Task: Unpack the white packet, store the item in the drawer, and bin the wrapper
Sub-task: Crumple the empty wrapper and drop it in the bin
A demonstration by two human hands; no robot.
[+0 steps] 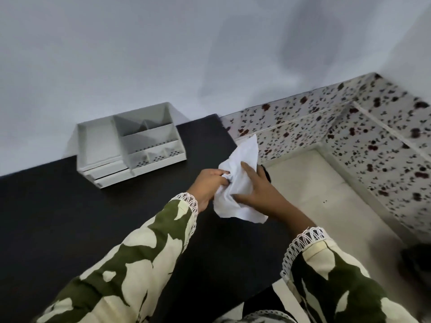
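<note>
A crumpled white packet (pixel 242 159) is held above the right end of the black table (pixel 70 217). My left hand (pixel 207 183) pinches its bunched left edge. My right hand (pixel 256 190) lies across its middle, fingers spread over it and gripping. A small dark thing (pixel 264 171) peeks out behind my right hand; I cannot tell what it is. A white desk organiser (pixel 130 145) with open compartments and low drawers at its base stands at the back of the table against the wall.
To the right of the table lies a cream floor (pixel 326 194) edged by speckled skirting tiles (pixel 303 113). A dark blurred object (pixel 417 264) sits at the far right edge. A pale wall rises behind the table.
</note>
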